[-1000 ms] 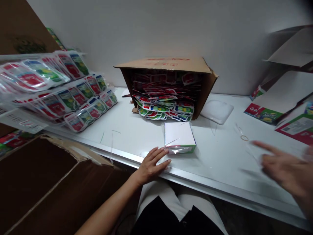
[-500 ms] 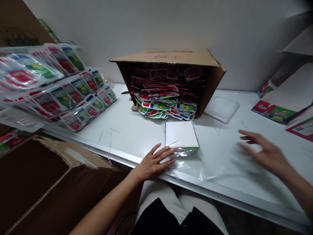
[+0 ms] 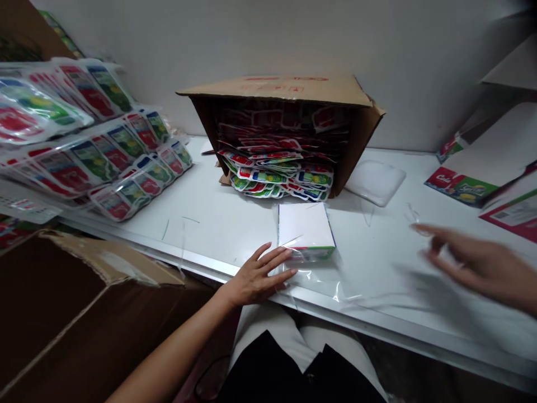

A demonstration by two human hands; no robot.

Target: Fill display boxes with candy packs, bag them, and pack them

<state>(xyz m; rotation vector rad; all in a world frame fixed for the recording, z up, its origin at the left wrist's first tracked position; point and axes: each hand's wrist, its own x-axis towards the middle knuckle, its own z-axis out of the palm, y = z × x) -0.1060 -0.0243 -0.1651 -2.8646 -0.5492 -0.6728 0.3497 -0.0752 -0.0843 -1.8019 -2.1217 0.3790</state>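
Now the right hand has drifted off

Since half a second ago, my right hand (image 3: 474, 263) has slid slightly toward the right end of the bench (image 3: 235, 224), well apart from the box (image 3: 306, 229). It is blurred, fingers loosely spread, gripping nothing I can see. Whether it touches the film (image 3: 335, 288) I cannot tell. My left hand (image 3: 255, 274) has stayed flat, fingers spread, tips at the box's near left corner by the front edge.

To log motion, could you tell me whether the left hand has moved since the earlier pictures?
No. The left hand stays put, fingertips against the near left corner of the small white box.
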